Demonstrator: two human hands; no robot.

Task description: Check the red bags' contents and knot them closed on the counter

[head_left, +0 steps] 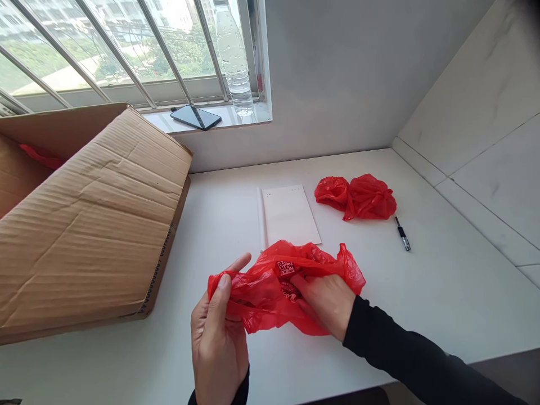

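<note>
Your left hand [219, 332] pinches one end of the thin, crumpled red plastic bag [270, 289] between thumb and fingers, drawing that corner out to a point. Your right hand [327, 304] is closed on the bulk of the same bag, its fingers dug into the folds beside a patch of printed lettering. The bag hangs between the two hands, just above the white table [442, 281] and close to its near edge.

By the look of it, you are midway through gathering or folding the bag down into a small bundle. A finished-looking red plastic bundle, knotted in the middle [356, 198], already lies farther back on the table, near a black and silver pen [402, 233] and a white paper sheet [290, 215].

The next move probably calls for keeping tension on the left corner while the right hand works the loose film in; it is slippery and springs open easily.

A large brown cardboard box [93, 219] lies to your left, with more red plastic showing inside it.
</note>
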